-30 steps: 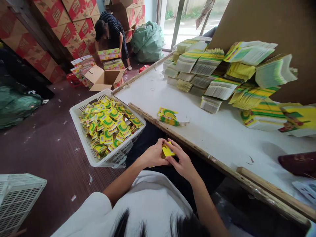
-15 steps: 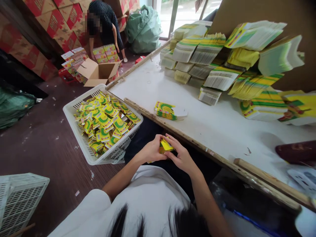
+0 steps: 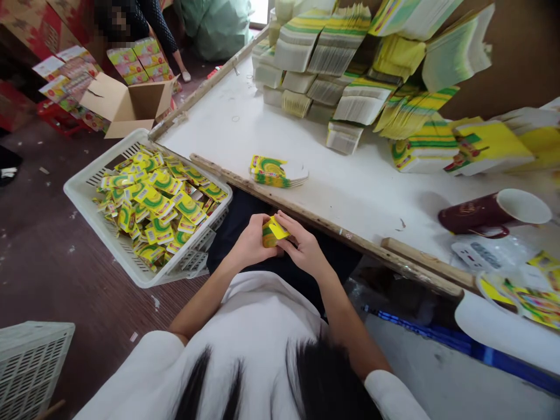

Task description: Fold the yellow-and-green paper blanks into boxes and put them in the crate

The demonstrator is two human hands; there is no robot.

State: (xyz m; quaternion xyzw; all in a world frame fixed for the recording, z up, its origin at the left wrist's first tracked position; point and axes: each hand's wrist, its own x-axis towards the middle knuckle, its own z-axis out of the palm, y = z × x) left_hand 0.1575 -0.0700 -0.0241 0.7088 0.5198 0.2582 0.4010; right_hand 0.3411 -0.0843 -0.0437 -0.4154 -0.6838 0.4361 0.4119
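Over my lap, a small yellow and green carton (image 3: 272,232) is held between both hands. My left hand (image 3: 252,242) is closed on its left side. The fingers of my right hand (image 3: 303,245) grip the right end, by a raised yellow flap. My palms hide part of the carton. Just beyond the table edge lies a short stack of flat cartons (image 3: 270,171), yellow and green with white tabs. To my left, a white plastic basket (image 3: 75,189) is heaped with small yellow and green cartons (image 3: 153,201).
Bundled flat cartons (image 3: 301,44) are piled along the back of the table (image 3: 219,128). A maroon mug (image 3: 475,213) lies on its side at the right. An open cardboard box (image 3: 126,108) and a bending person (image 3: 161,23) are at far left. Another crate (image 3: 35,361) stands lower left.
My view has turned to the right, so the table and basket sit further left and the whole mug shows. Both hands stay on the carton, its flap still raised.
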